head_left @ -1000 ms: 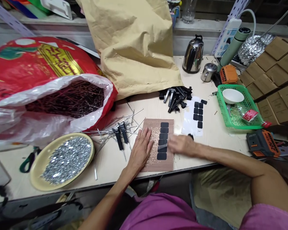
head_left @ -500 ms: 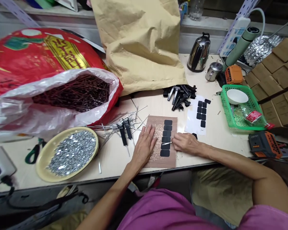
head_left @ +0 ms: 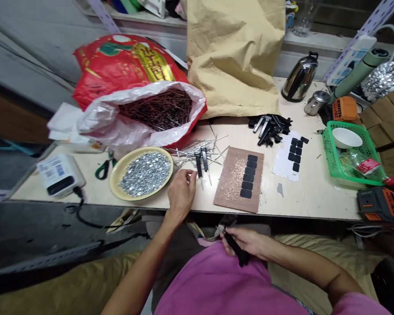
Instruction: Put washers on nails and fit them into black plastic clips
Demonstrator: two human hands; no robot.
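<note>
My left hand (head_left: 183, 192) is closed in a pinch above the table, between the yellow dish and the two black pieces with thin metal rods (head_left: 198, 164). What its fingers hold, if anything, is too small to make out. Below the table edge, over the lap, my right hand (head_left: 249, 243) grips a long black piece (head_left: 235, 247). A brown board (head_left: 230, 199) lies on the table with a column of several black rounded patches (head_left: 248, 178) and pale specks on it. Small silvery pieces fill the yellow dish (head_left: 114, 178).
A red bag (head_left: 108, 65) of dark thin rods lies behind the dish. Loose metal rods (head_left: 213, 146), a heap of black parts (head_left: 272, 129) and a white sheet (head_left: 276, 168) with black patches are on the table. At right are a green basket (head_left: 331, 164), a kettle (head_left: 300, 76) and batteries (head_left: 379, 203).
Both hands have left the brown board. My left hand moved left towards the dish; my right hand came down over the lap and now holds a black piece. The view has shifted left.
</note>
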